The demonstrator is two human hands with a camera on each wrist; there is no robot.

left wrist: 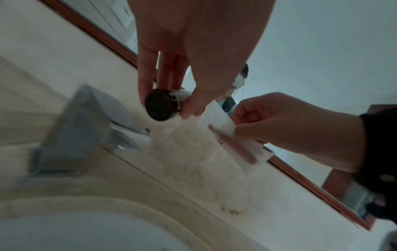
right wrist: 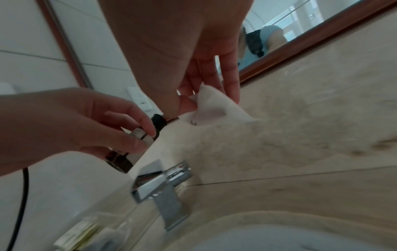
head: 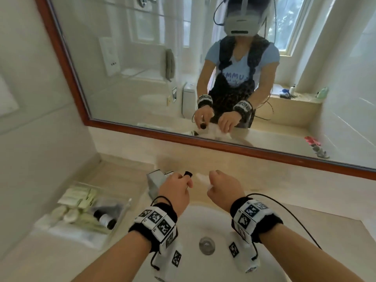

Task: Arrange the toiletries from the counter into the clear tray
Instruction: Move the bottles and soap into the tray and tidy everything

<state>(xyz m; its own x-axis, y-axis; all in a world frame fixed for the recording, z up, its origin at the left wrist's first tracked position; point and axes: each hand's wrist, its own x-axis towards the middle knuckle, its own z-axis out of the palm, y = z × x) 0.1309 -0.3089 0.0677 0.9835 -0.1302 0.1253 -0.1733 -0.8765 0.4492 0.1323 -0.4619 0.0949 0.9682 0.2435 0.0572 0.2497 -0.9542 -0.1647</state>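
Note:
My left hand (head: 184, 180) grips a small dark bottle (left wrist: 171, 103) with a black cap (head: 188, 174) and a white label, above the counter behind the sink. In the right wrist view the bottle (right wrist: 137, 146) sits slanted in my left hand's (right wrist: 120, 134) fingers. My right hand (head: 213, 181) pinches a flat white packet (left wrist: 225, 134) with a pinkish stick inside, just right of the bottle; the same packet (right wrist: 217, 107) is seen in the right wrist view. The clear tray (head: 127, 207) lies on the counter at left and holds pale green sachets, round white items and a dark bottle.
A chrome faucet (head: 155, 181) stands right under my left hand. The white sink basin (head: 193, 224) with its drain lies below both wrists. A wood-framed mirror (head: 223, 147) runs along the back wall. Beige counter (head: 305, 200) stretches to the right.

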